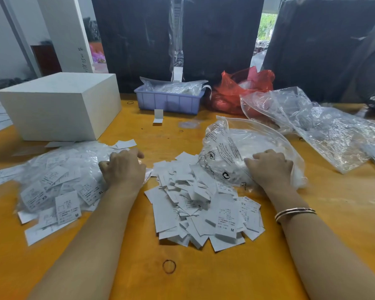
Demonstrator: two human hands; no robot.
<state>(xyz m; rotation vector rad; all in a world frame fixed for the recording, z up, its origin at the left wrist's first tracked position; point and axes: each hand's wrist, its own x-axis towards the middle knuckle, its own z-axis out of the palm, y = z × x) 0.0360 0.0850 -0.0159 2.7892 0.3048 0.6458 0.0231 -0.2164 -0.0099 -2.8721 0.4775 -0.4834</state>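
Head view looks down on an orange table (126, 276) strewn with white size labels. The left hand (122, 167) lies knuckles up on a clear bag of labels (52, 180) at the table's left side, its fingers curled down over the bag's far edge and gripping the plastic. Tags marked XS, XL and M show through that bag. The right hand (268, 167) sits on a printed bag (227, 152), a clear one with black lettering, right of centre; its fingers are bent and clutch the plastic, and thin bracelets (294, 213) ring the wrist. Between the two forearms a loose pile of labels (204, 213) is heaped on the table, its far edge touching the mouth of the printed bag. A rubber band (168, 266) lies alone nearer the person. Farther back stand a white box (59, 105) at the left and a lilac tray (169, 101) with bagged labels in it, a red plastic bag (236, 92) just beside it, and crumpled clear plastic (312, 122) spread to the right.
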